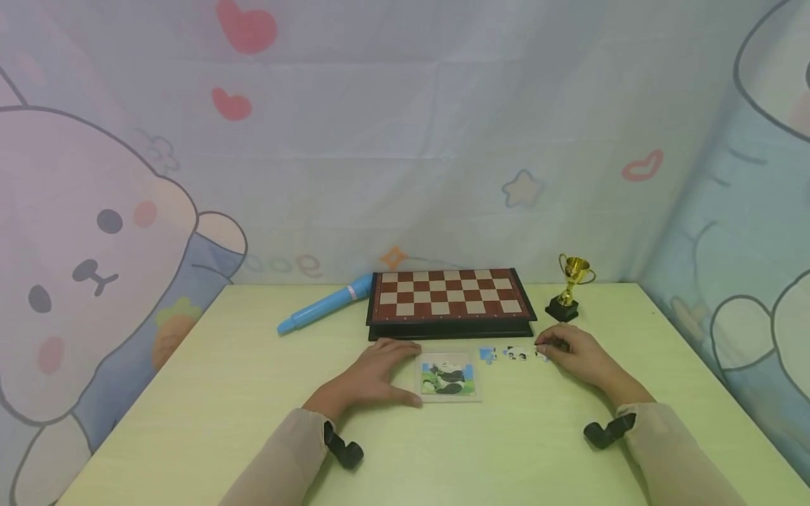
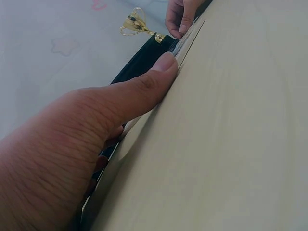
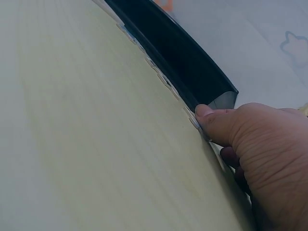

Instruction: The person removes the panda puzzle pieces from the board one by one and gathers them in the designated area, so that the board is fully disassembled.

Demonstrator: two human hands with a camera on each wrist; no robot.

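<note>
A small square jigsaw puzzle (image 1: pixel 448 379) in a pale tray (image 1: pixel 477 399) lies on the table, its picture black, white, green and blue. My left hand (image 1: pixel 382 376) rests at the tray's left side, thumb near the lower corner and fingers by the upper one. In the left wrist view the thumb (image 2: pixel 144 91) lies extended along the tray's edge. My right hand (image 1: pixel 576 353) pinches a loose puzzle piece (image 1: pixel 540 355) low over the table, fingers curled. Left of it lie a black-and-white piece (image 1: pixel 517 353) and a blue piece (image 1: pixel 488 354).
Behind the puzzle stands a chessboard box (image 1: pixel 451 329) with a brown and cream checked top. A blue pen-shaped object (image 1: pixel 325 306) leans toward its left side. At its right is a gold trophy (image 1: pixel 571 281) on a black base. A printed cloth (image 1: pixel 392 140) hangs behind the table.
</note>
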